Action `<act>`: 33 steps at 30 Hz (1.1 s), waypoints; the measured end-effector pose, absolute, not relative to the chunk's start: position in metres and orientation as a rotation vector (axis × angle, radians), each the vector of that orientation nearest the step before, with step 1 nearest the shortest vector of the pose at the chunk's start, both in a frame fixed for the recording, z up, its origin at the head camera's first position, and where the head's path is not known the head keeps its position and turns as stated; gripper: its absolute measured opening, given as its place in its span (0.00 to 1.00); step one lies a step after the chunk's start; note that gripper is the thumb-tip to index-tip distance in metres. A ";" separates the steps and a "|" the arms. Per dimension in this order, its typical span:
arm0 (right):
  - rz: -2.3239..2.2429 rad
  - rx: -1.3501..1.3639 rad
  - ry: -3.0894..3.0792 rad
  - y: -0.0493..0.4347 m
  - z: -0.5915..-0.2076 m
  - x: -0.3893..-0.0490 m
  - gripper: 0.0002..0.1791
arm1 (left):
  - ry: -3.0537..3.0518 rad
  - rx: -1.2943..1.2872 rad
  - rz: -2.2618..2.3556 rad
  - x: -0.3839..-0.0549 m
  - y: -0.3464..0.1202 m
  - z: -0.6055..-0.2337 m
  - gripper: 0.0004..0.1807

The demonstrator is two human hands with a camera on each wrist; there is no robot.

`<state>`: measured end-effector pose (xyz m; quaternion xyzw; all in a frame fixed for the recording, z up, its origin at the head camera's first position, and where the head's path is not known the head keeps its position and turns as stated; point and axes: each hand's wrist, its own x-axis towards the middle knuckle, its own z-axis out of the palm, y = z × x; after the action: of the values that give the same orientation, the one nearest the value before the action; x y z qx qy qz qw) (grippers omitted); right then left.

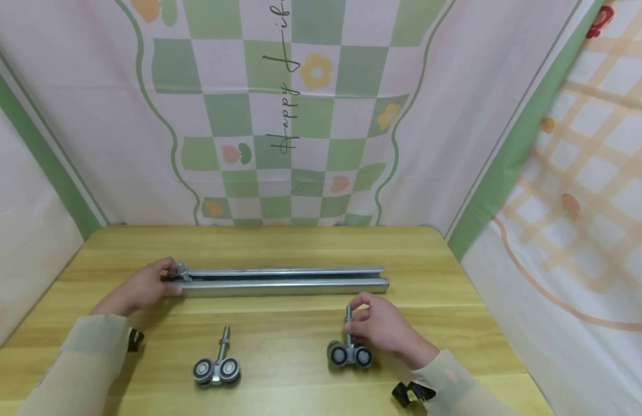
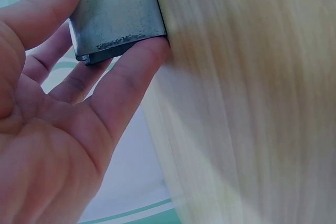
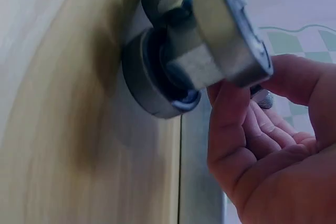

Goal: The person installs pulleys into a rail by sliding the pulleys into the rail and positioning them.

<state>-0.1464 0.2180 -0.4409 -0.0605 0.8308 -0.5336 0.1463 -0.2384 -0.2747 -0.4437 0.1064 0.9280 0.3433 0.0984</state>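
A metal rail (image 1: pixel 284 287) with a slot along its top lies across the table. My left hand (image 1: pixel 144 286) grips its left end, the thumb on the near side and fingers on the far side. A bolt with a nut (image 1: pixel 183 271) sticks up from the slot there; what is under it is hidden. My right hand (image 1: pixel 385 326) pinches the upright bolt of a roller trolley (image 1: pixel 339 355) in front of the rail's right end. Its wheels (image 3: pixel 152 77) face the table in the right wrist view; whether they touch it I cannot tell.
A second roller trolley (image 1: pixel 217 370) rests on the wooden table (image 1: pixel 279 329) at front left, its bolt leaning slightly right. Patterned cloth (image 1: pixel 310 115) hangs behind the table and at both sides. Each wrist wears a black device (image 1: pixel 417 393).
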 end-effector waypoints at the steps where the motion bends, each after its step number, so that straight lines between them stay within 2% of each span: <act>1: -1.534 -0.169 2.410 0.219 -0.440 -0.146 0.22 | 2.744 0.318 1.019 -0.238 -0.275 -0.443 0.17; 23: -1.392 0.043 2.704 0.247 -0.433 -0.145 0.21 | 2.746 0.323 1.019 -0.240 -0.275 -0.444 0.17; 33: -1.307 0.017 2.861 0.276 -0.421 -0.148 0.22 | 2.752 0.326 1.020 -0.239 -0.275 -0.444 0.17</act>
<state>-0.1477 0.2757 -0.4214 0.0053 0.9095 -0.4156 -0.0020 -0.2389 -0.2748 -0.4436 0.1099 0.9278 0.3438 0.0944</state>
